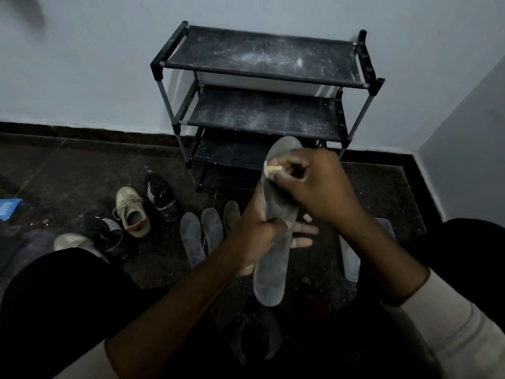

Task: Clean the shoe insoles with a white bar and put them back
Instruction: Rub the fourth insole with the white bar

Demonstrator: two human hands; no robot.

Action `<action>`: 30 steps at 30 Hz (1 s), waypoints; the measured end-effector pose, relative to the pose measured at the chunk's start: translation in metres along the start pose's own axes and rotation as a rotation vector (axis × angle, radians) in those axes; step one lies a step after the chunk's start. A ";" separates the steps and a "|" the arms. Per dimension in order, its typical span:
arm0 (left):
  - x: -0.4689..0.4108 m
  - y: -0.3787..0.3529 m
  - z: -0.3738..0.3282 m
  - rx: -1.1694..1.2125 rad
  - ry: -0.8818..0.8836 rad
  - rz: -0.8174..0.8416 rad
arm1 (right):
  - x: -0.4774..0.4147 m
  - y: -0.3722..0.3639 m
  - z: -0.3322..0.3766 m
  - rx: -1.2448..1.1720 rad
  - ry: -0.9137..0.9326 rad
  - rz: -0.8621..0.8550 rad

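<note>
A long grey insole (270, 272) is held up in the middle of the view, toe end pointing toward the rack. My left hand (262, 236) grips it around its middle, thumb on top and fingers spread beneath. My right hand (319, 187) pinches a small white bar (272, 168) and presses it against the insole's upper left edge. Three more grey insoles (211, 228) lie side by side on the dark floor behind my left hand. Another pale insole (349, 258) lies on the floor under my right forearm, partly hidden.
A black three-shelf shoe rack (262, 77), dusted white, stands against the wall. Two beige sneakers (132, 212) and two black striped shoes (161, 196) sit on the floor at left. A blue object (9, 209) lies at the far left edge. My knees frame both sides.
</note>
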State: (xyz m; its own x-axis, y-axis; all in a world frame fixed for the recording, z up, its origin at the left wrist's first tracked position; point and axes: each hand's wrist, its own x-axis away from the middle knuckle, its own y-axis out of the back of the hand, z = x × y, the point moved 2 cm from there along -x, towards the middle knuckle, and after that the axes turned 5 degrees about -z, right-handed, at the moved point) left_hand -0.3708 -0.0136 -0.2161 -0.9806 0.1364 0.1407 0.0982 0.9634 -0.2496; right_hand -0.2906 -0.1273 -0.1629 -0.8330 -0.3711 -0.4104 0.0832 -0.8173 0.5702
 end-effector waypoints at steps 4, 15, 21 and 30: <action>-0.003 0.004 -0.002 0.099 0.004 -0.026 | 0.008 -0.008 -0.001 0.023 0.007 -0.017; -0.018 0.019 0.003 0.370 0.064 -0.232 | 0.017 -0.016 -0.017 0.102 -0.125 0.101; -0.015 0.011 0.003 0.135 0.094 -0.254 | 0.009 -0.012 -0.010 0.105 -0.135 -0.103; -0.014 0.009 0.007 -0.016 0.065 -0.388 | 0.010 -0.014 -0.009 0.061 -0.210 -0.209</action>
State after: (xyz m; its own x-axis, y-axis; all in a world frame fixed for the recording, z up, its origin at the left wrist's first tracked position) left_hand -0.3571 -0.0084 -0.2274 -0.9326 -0.2252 0.2822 -0.2750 0.9495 -0.1513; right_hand -0.2957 -0.1235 -0.1812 -0.9240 -0.0928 -0.3710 -0.1300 -0.8361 0.5329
